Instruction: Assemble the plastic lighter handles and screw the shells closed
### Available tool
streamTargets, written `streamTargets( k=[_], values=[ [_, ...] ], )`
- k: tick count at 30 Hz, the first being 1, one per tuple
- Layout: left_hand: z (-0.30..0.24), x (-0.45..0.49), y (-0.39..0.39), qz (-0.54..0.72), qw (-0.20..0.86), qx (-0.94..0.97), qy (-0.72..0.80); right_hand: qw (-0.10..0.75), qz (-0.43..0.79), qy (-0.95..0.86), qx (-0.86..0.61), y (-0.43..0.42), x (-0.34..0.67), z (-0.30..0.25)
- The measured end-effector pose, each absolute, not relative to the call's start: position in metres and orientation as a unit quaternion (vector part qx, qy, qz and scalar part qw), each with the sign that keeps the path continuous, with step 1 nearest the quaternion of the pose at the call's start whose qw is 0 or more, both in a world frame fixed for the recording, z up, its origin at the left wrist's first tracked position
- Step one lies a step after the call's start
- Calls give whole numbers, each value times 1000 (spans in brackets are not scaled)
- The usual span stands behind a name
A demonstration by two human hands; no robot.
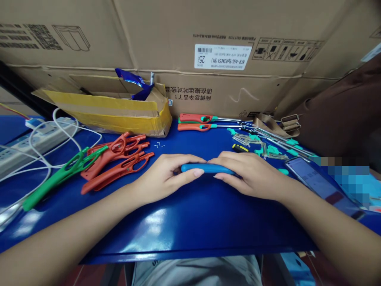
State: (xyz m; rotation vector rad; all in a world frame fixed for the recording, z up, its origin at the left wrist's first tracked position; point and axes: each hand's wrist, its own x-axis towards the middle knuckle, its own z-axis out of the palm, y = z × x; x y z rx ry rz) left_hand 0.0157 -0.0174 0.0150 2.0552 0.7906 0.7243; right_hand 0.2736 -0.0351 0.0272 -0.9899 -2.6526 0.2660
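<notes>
Both hands grip a long, rounded blue lighter handle (192, 167), lying level just above the middle of the table. My left hand (169, 174) has its thumb along the near side of the handle's left end, with the fingers behind. My right hand (247, 172) pinches the other end between thumb and fingers and hides most of it. Left of my hands lie several red lighter casings (110, 174) and a green casing (56, 180). Beyond them, two red lighters (196, 127) with long metal tubes lie side by side.
A yellow-taped cardboard box (119, 115) stands at back left, near a white power strip (44, 137) and loose cables. Teal and clear lighter parts (253, 141), a brown strap (268, 121) and a phone (315, 178) lie on the right. Large cartons (166, 35) wall off the back.
</notes>
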Motion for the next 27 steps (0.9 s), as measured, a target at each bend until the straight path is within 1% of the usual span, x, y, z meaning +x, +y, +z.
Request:
streamTargets(
  k=[2,3,5,8,11,15,20,27],
  values=[
    [15,12,-17,291,295,870,267,162,127,-920,-335,-37,272,26],
    [14,11,-16,290,264,886,245,165,144,-918,-330,-38,271,25],
    [13,9,-15,285,234,905,212,168,172,-916,-320,-40,269,23],
    [11,7,-13,275,207,917,199,163,175,-919,-313,-41,267,21],
    [9,7,-10,271,201,919,204,139,150,-922,-329,-39,268,21],
    [10,6,-7,289,223,902,228,110,88,-918,-372,-35,276,27],
    [16,4,-5,317,254,872,274,44,62,-906,-417,-31,289,37],
    [18,2,2,247,242,891,296,-4,32,-892,-451,-26,286,33]
  ],
)
